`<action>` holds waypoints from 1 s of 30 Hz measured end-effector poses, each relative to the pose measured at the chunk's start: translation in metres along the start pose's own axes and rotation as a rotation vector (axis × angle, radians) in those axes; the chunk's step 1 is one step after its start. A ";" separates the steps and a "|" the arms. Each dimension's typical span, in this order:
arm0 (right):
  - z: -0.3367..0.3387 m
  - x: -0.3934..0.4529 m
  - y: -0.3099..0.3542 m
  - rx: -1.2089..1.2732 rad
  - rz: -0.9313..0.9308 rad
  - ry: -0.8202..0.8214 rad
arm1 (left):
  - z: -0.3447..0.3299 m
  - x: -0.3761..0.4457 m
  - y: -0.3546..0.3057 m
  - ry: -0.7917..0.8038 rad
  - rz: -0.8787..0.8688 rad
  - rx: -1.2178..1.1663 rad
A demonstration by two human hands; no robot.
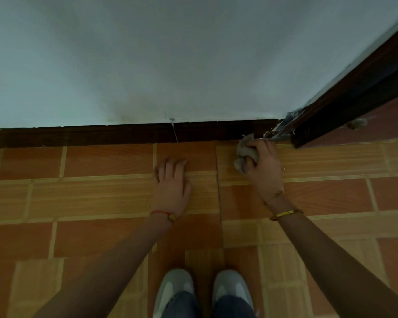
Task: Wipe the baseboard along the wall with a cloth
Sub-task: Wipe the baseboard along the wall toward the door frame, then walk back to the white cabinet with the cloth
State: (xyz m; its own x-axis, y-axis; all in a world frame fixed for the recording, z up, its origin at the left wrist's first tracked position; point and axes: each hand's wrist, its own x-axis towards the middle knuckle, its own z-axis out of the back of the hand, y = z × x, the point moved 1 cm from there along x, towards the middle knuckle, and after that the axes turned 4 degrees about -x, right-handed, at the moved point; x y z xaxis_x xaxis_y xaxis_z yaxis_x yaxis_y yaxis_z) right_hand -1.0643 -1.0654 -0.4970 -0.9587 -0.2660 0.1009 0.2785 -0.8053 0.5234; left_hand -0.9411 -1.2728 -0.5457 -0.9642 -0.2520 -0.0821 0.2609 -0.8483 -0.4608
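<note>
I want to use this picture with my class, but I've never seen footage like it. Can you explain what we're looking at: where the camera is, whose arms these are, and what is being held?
There is no machine here. The single picture comes from a wide-angle camera worn on a person's head, looking forward and down, so the two arms reaching in from below are the wearer's own, and their grey shoes show at the bottom edge.

The right hand grips a crumpled grey cloth at the dark wooden baseboard, near the corner where it meets a dark door frame. The left hand rests flat on the tiled floor, fingers spread, holding nothing. Above the baseboard is a pale wall.
</note>
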 end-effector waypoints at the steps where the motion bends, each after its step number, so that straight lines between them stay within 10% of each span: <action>1: 0.017 -0.003 0.004 0.002 -0.007 0.012 | 0.015 -0.003 -0.009 0.013 0.032 -0.025; 30: 0.650 0.004 0.497 0.275 0.414 0.160 | 0.783 -0.216 -0.333 -0.300 0.281 -0.147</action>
State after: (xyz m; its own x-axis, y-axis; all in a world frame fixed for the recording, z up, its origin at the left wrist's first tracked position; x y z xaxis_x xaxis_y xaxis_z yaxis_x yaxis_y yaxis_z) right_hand -0.9674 -1.1224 0.3135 -0.7448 -0.6274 0.2274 0.5862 -0.4523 0.6722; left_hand -0.7830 -1.3004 0.3176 -0.7947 -0.6063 0.0282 0.4812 -0.6576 -0.5797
